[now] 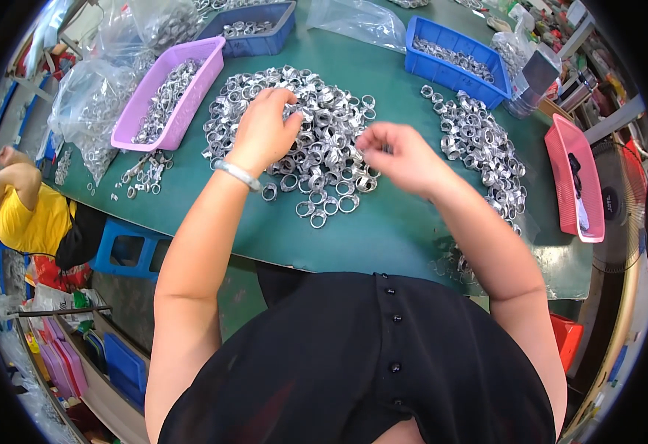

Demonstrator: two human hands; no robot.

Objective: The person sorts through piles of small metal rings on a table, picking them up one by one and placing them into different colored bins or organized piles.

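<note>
A broad heap of silvery metal rings (324,140) lies on the green table, directly under and between my hands. My left hand (263,127), with a pale bangle (238,175) on its wrist, rests on the heap's left side. Its fingers are bent over the rings and the thumb stands apart from them; I see nothing firmly gripped. At the heap's right edge, my right hand (399,154) is raised slightly with curled fingers drawn together in a pinch. Whatever lies between those fingertips is hidden. A second pile of similar rings (483,144) stretches beyond my right hand.
Rings fill a purple basket (204,92), a dark blue bin (283,29) and a blue bin (422,63). Bagged rings (91,111) stand at left. A pink basket (594,185) and a fan (611,198) are at right. Someone in yellow (32,214) sits beyond the left edge.
</note>
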